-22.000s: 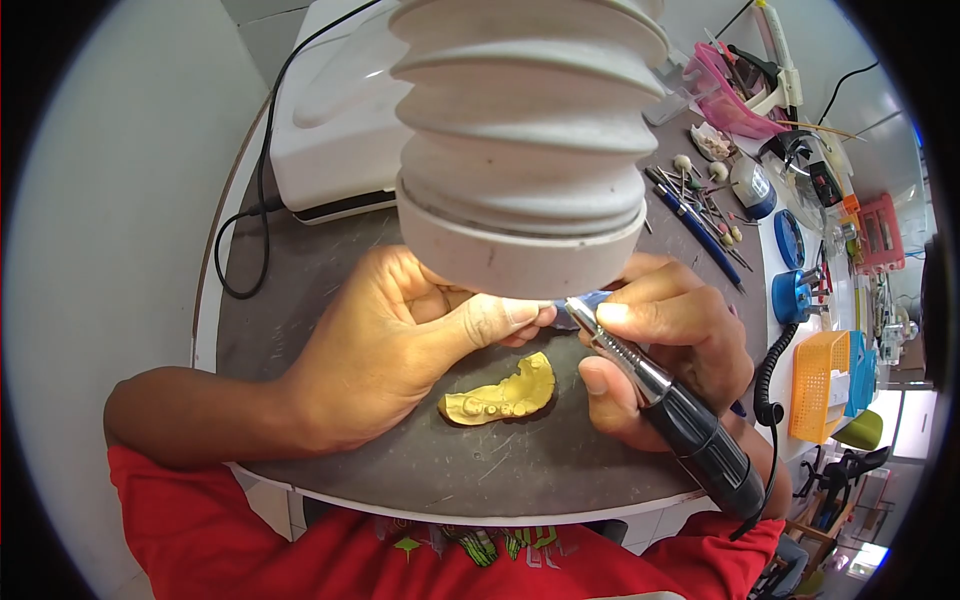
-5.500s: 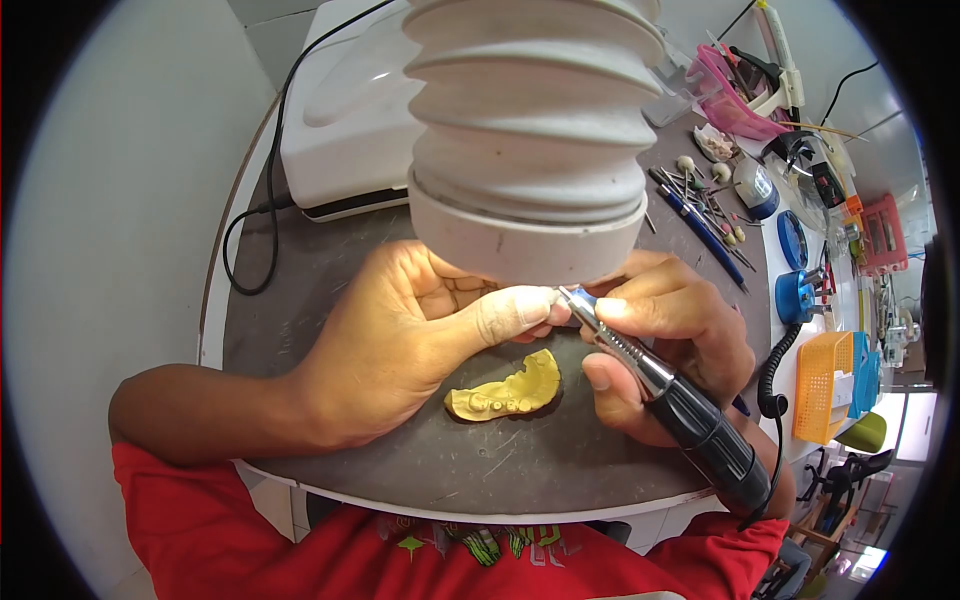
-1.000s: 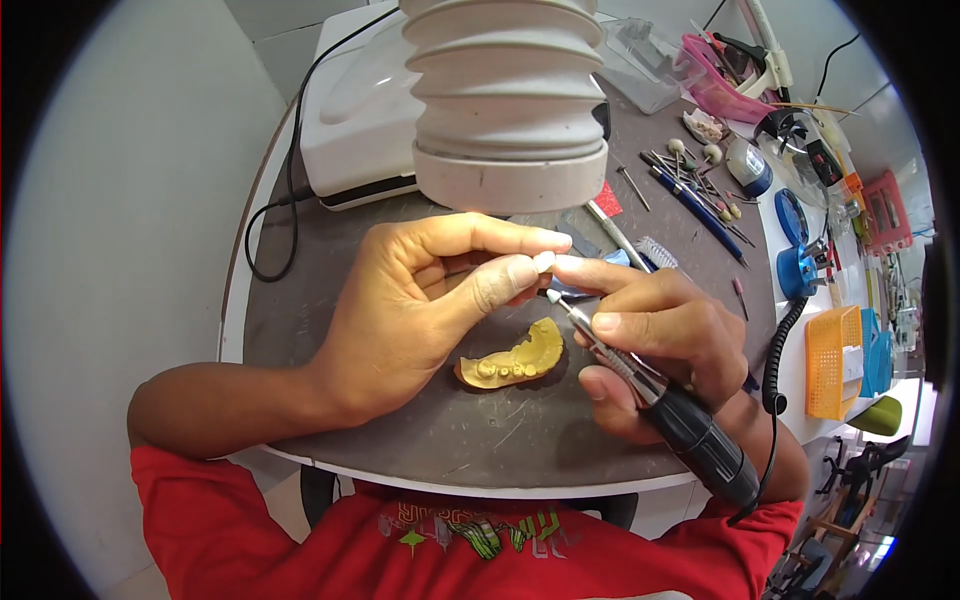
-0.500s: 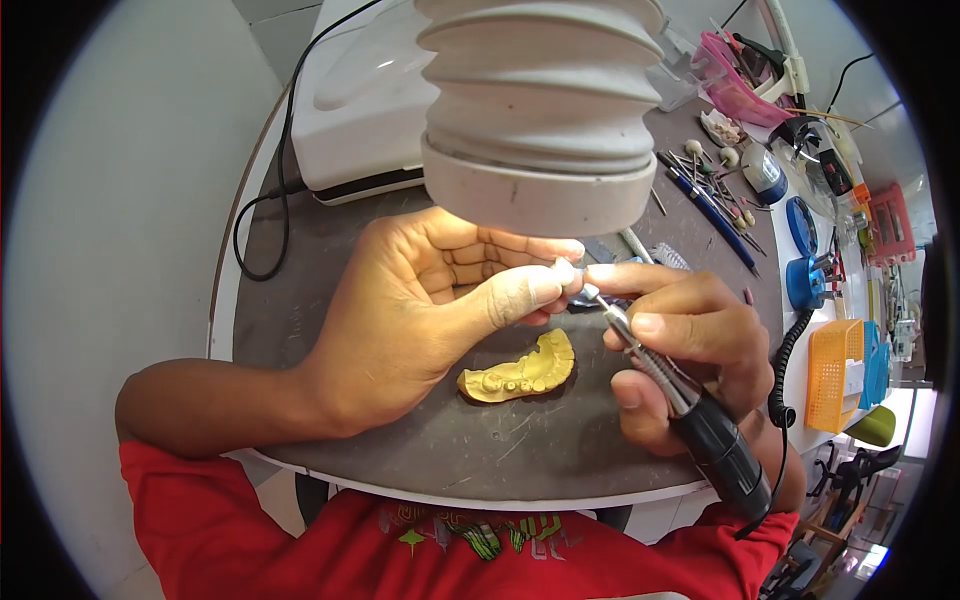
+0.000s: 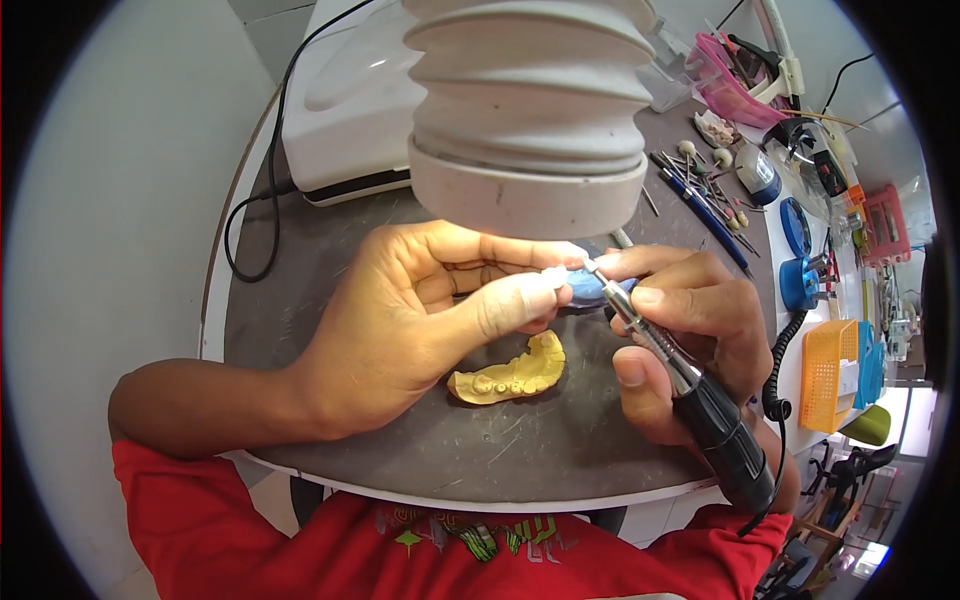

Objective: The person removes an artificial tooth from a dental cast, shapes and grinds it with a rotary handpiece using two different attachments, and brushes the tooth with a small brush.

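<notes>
My left hand [image 5: 430, 310] pinches a small white dental crown [image 5: 554, 277] between thumb and fingers; much of the piece is covered by the fingertips. My right hand [image 5: 695, 325] is wrapped round a black and silver rotary handpiece [image 5: 715, 430]. Its small pale tip [image 5: 592, 267] points up and left, close to the left fingertips and a little apart from the crown. Below the hands, a yellow dental cast [image 5: 510, 375] with a row of teeth lies on the grey mat [image 5: 450, 455]. Behind the fingers sits a blue piece [image 5: 585, 287], partly hidden.
A white ribbed suction hose [image 5: 528, 120] hangs over the hands. To the left stands a white machine [image 5: 350, 110] with a black cable. On the right lie several burs [image 5: 715, 190], a blue pen [image 5: 705, 220], a blue holder [image 5: 798, 283] and an orange basket [image 5: 832, 375].
The handpiece tip has drawn up and away from the crown, leaving a gap. The blue piece behind shows more. The whole view has shifted slightly.
</notes>
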`<state>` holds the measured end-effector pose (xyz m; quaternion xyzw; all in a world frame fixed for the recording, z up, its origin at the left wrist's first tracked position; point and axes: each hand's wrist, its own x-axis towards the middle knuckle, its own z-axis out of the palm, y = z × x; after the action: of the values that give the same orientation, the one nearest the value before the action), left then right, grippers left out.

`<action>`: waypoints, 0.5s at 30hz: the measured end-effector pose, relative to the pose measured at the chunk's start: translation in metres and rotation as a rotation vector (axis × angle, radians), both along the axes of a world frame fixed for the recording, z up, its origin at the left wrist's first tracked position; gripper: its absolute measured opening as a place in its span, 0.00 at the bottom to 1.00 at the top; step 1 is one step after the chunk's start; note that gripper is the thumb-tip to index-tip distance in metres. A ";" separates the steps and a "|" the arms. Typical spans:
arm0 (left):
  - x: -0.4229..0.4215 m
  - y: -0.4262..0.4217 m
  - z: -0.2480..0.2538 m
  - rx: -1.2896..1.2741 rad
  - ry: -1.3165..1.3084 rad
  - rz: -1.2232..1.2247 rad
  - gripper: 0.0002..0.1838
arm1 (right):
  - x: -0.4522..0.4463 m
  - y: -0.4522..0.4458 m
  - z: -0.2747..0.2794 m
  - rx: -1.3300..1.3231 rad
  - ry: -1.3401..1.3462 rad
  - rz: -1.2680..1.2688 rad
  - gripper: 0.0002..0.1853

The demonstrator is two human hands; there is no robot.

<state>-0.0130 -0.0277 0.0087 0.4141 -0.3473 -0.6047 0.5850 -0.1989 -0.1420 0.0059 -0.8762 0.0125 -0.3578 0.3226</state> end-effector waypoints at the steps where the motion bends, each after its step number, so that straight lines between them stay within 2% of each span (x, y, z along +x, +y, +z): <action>1: 0.000 0.000 -0.001 -0.004 -0.005 0.008 0.12 | 0.000 0.000 -0.001 0.011 -0.003 0.008 0.18; 15: 0.001 0.002 0.001 0.035 -0.005 -0.010 0.13 | 0.005 0.000 -0.002 0.046 -0.047 0.089 0.17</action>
<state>-0.0122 -0.0255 0.0093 0.4240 -0.3402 -0.6125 0.5739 -0.1936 -0.1424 0.0038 -0.8595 -0.0258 -0.3633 0.3586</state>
